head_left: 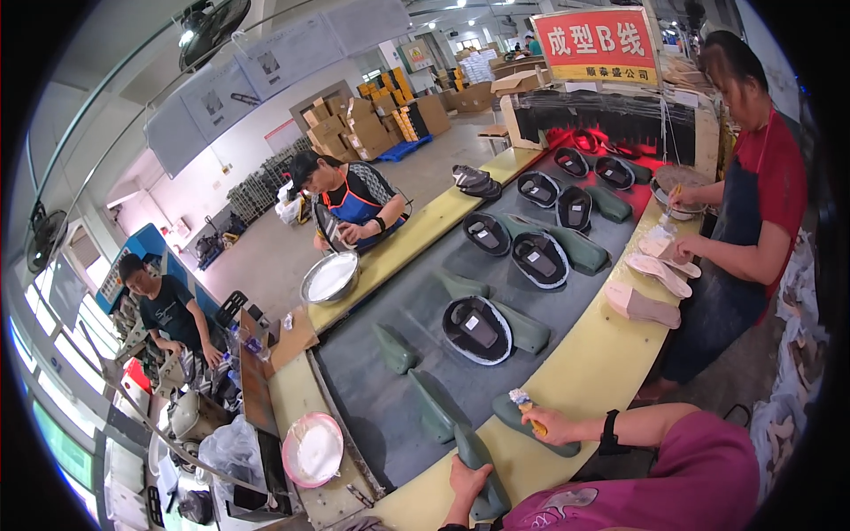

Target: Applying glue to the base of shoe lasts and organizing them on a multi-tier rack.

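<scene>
My left hand (pixel 467 480) is wrapped round a dark green shoe last (pixel 478 451) standing near the belt's front edge. In my right hand (pixel 551 427) is a brush (pixel 526 409) with a yellow handle, its bristles coated white and pointing up and away. Another green shoe last (pixel 558 445) lies beneath that hand, across the yellow ledge. Farther left on the belt rest a green last (pixel 431 403) and a smaller one (pixel 395 350). A black shoe upper (pixel 476 330) with a white rim sits ahead of my hands, beside a green last (pixel 522 331).
A grey conveyor belt (pixel 372 425) carries several more uppers and lasts toward a red-lit tunnel (pixel 602 142). A pink bowl (pixel 292 453) of white paste stands at left. Across the belt, a co-worker (pixel 359 199) handles a shoe by a metal bowl (pixel 310 285); another (pixel 753 186) brushes pale soles (pixel 642 303).
</scene>
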Motion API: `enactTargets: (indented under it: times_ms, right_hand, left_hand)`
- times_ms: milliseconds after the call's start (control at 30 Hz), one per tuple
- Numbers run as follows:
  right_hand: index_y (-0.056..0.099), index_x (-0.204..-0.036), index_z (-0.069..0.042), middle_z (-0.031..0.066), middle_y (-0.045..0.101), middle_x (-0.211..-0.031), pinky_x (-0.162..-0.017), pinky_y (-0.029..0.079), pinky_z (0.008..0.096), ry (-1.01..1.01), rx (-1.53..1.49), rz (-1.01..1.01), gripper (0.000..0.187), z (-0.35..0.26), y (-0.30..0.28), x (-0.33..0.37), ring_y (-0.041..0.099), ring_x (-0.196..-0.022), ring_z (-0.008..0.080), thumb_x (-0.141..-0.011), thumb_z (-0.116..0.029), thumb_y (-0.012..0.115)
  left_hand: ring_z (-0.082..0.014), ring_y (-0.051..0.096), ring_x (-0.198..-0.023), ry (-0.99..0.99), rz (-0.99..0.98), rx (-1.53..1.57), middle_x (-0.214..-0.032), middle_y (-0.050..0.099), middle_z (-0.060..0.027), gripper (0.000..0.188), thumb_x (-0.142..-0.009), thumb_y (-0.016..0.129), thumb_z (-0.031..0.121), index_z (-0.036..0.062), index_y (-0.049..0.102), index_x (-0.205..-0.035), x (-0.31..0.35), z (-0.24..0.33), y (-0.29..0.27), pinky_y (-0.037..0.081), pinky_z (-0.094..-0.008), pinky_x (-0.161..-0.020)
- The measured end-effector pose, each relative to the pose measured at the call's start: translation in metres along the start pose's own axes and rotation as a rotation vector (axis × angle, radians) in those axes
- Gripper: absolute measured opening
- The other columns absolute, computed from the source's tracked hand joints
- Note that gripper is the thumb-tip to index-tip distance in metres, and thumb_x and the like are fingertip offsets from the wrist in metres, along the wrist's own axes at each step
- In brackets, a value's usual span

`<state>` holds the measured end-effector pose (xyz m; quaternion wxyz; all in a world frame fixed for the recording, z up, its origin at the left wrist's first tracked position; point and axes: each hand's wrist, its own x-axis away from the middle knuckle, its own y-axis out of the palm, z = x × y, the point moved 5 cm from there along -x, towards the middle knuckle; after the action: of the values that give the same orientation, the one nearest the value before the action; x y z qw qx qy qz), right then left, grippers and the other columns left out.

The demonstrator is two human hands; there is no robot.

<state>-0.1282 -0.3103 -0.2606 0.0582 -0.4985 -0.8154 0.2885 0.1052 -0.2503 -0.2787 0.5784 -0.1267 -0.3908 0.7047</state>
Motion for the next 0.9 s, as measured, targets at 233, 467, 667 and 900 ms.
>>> enactTargets:
  times_ms: [233, 467, 667, 900]
  right_hand:
    - [0.049, -0.103, -0.009, 0.0154, 0.053, -0.101, -0.083, 0.043, 0.0406, 0.003, 0.053, 0.007, 0.03, -0.006, 0.009, -0.004, 0.052, -0.096, 0.0344, -0.074, -0.004, 0.056]
    - [0.049, -0.105, -0.007, 0.0177, 0.051, -0.106, -0.087, 0.04, 0.0414, 0.039, 0.06, -0.011, 0.031, -0.031, 0.039, -0.007, 0.049, -0.102, 0.0357, -0.075, -0.004, 0.054]
    - [0.049, -0.105, -0.007, 0.018, 0.051, -0.105, -0.085, 0.041, 0.0418, -0.008, 0.052, 0.008, 0.03, -0.034, 0.049, 0.003, 0.049, -0.099, 0.0355, -0.075, -0.005, 0.055]
    - [0.058, -0.093, -0.007, 0.0117, 0.055, -0.068, -0.056, 0.043, 0.0389, -0.464, -0.023, 0.149, 0.016, -0.08, 0.018, -0.023, 0.054, -0.062, 0.0314, -0.078, -0.008, 0.062]
  left_hand:
    - [-0.0347, 0.06, -0.09, -0.046, 0.123, 0.011, -0.094, 0.062, -0.0187, 0.069, -0.052, 0.075, 0.032, 0.0015, 0.048, -0.107, 0.028, -0.068, -0.055, 0.047, -0.0407, -0.08]
    - [-0.0345, 0.06, -0.088, -0.099, 0.227, 0.151, -0.092, 0.061, -0.0186, 0.061, -0.053, 0.075, 0.032, 0.001, 0.05, -0.099, 0.047, -0.081, -0.07, 0.046, -0.0402, -0.078]
    - [-0.0346, 0.06, -0.088, -0.067, 0.293, 0.046, -0.091, 0.062, -0.0184, 0.06, -0.053, 0.074, 0.031, 0.0018, 0.051, -0.1, 0.061, -0.082, -0.066, 0.046, -0.0409, -0.079]
    - [-0.0223, 0.06, -0.09, 0.017, -0.072, 0.547, -0.098, 0.062, -0.0118, 0.067, -0.056, 0.073, 0.018, -0.002, 0.05, -0.115, 0.047, -0.074, -0.069, 0.049, -0.0355, -0.08]
